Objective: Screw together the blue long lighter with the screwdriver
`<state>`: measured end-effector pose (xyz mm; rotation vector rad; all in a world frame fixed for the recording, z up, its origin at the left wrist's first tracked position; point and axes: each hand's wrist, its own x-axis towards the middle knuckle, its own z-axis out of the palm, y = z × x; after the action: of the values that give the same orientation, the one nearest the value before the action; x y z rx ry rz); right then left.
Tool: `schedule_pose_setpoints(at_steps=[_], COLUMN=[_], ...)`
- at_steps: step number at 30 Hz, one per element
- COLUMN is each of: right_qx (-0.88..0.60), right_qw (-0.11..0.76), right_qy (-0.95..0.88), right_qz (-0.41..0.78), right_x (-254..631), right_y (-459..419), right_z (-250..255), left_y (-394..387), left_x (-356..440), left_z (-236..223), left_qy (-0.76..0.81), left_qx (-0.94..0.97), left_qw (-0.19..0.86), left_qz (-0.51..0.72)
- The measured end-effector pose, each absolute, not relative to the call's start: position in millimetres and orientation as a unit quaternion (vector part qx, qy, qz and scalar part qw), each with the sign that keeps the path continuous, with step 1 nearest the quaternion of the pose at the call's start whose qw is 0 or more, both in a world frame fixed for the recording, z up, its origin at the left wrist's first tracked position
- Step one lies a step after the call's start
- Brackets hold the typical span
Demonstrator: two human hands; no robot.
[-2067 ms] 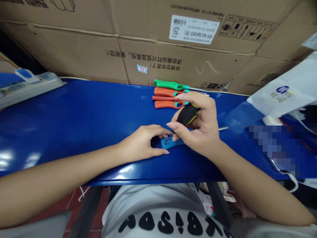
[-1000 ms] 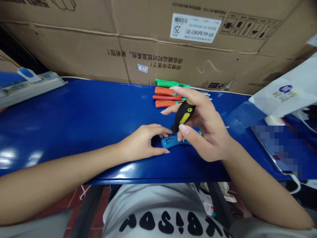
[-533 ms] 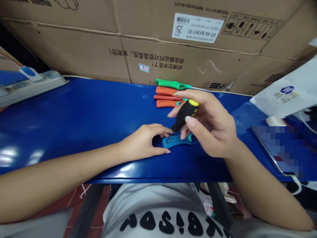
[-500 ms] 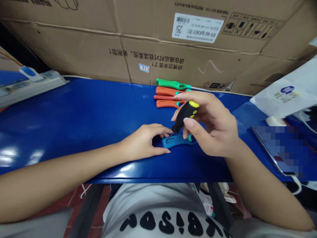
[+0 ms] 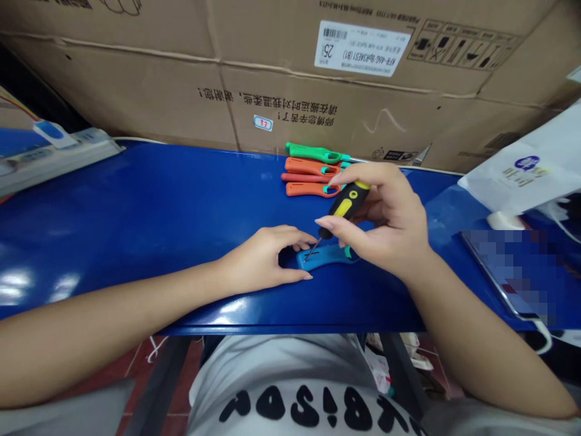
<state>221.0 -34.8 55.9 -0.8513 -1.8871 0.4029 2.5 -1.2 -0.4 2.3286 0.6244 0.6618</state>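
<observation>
- Screwdriver tip contact on blue handle hard to make out
- Right hand grips black-yellow screwdriver, tilted
- Left hand curled, pinning blue handle's end

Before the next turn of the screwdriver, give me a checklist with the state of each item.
1. Right hand grips the screwdriver: ok.
2. Screwdriver tip meets the blue handle: ok.
3. Left hand steadies the blue handle's end: ok.
4. Tip seated in a screw: cannot tell, too small.
5. Blue handle lies flat on the table: ok.
6. Spare tools lie apart, behind the hands: ok.
</observation>
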Motion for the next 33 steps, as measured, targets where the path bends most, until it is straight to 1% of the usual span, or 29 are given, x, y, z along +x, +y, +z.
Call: schedule_pose_setpoints(at_steps=[1, 2, 5, 6, 7, 8, 10, 11, 12, 13, 15, 16, 17, 18, 20, 21, 22, 25, 26, 27, 30, 31, 32, 33], right_qx=[-0.351, -0.348, -0.327, -0.323, -0.322, -0.326, -0.340, -0.347, -0.353, -0.356, -0.355, -0.353, -0.354, -0.360, -0.372, -0.373, -0.369, -0.339, -0.331, -0.328, -0.342, -0.349, -0.354, -0.356], right_qw=[0.505, 0.506, 0.461, 0.448, 0.445, 0.452, 0.473, 0.476, 0.472, 0.462, 0.436, 0.429, 0.429, 0.435, 0.457, 0.460, 0.457, 0.414, 0.402, 0.399, 0.426, 0.428, 0.425, 0.416], right_qy=[-0.774, -0.773, -0.775, -0.776, -0.782, -0.790, -0.801, -0.802, -0.803, -0.804, -0.799, -0.796, -0.797, -0.799, -0.801, -0.802, -0.805, -0.821, -0.825, -0.831, -0.836, -0.833, -0.832, -0.833], right_qz=[0.148, 0.157, 0.281, 0.304, 0.294, 0.253, 0.137, 0.098, 0.091, 0.118, 0.212, 0.239, 0.237, 0.206, 0.105, 0.076, 0.079, 0.199, 0.219, 0.206, 0.056, 0.033, 0.045, 0.085], right_x=[221.1, 221.5, 225.3, 227.1, 228.7, 230.2, 232.5, 233.3, 234.1, 235.0, 236.6, 237.2, 237.7, 238.0, 238.3, 238.6, 239.1, 241.6, 242.1, 242.2, 239.5, 238.2, 237.0, 236.3], right_y=[-33.8, -33.2, -33.2, -33.1, -32.6, -31.9, -29.7, -28.6, -27.7, -27.1, -26.6, -26.5, -26.4, -26.3, -26.1, -26.2, -26.5, -28.7, -29.5, -30.3, -31.9, -32.3, -32.7, -33.0], right_z=[55.7, 56.0, 60.0, 61.4, 62.3, 62.6, 61.8, 61.0, 60.4, 60.2, 60.9, 61.7, 62.5, 63.3, 64.8, 65.6, 66.5, 69.8, 70.7, 71.4, 70.8, 70.0, 69.0, 68.0], left_y=[-1.0, -0.9, -0.9, -1.0, -1.1, -1.2, -1.4, -1.5, -1.6, -1.6, -1.8, -1.9, -2.0, -2.0, -2.1, -2.2, -2.2, -2.1, -2.1, -2.0, -1.7, -1.6, -1.5, -1.4], left_x=[2.4, 2.3, 1.7, 1.5, 1.3, 1.2, 1.1, 1.1, 1.2, 1.4, 1.7, 1.9, 2.0, 2.1, 2.1, 2.1, 2.1, 1.8, 1.7, 1.6, 1.4, 1.4, 1.5, 1.5], left_z=[-0.6, -0.7, -0.8, -0.9, -0.9, -1.0, -1.1, -1.1, -1.0, -0.9, -0.4, -0.2, 0.1, 0.4, 0.8, 0.8, 0.8, 0.1, -0.2, -0.6, -1.3, -1.3, -1.3, -1.1], left_qy=[0.237, 0.237, 0.236, 0.236, 0.236, 0.234, 0.232, 0.232, 0.232, 0.233, 0.235, 0.234, 0.234, 0.234, 0.235, 0.236, 0.236, 0.236, 0.235, 0.234, 0.229, 0.230, 0.230, 0.231], left_qx=[0.884, 0.883, 0.882, 0.882, 0.883, 0.883, 0.884, 0.884, 0.883, 0.883, 0.882, 0.882, 0.882, 0.882, 0.881, 0.881, 0.881, 0.883, 0.884, 0.884, 0.883, 0.883, 0.883, 0.884], left_qw=[0.316, 0.318, 0.322, 0.321, 0.320, 0.319, 0.319, 0.320, 0.321, 0.322, 0.324, 0.325, 0.324, 0.324, 0.324, 0.324, 0.324, 0.320, 0.319, 0.317, 0.317, 0.317, 0.317, 0.316], left_qz=[0.251, 0.250, 0.251, 0.250, 0.251, 0.251, 0.251, 0.251, 0.250, 0.250, 0.250, 0.250, 0.250, 0.249, 0.250, 0.251, 0.251, 0.250, 0.250, 0.252, 0.259, 0.259, 0.258, 0.255])
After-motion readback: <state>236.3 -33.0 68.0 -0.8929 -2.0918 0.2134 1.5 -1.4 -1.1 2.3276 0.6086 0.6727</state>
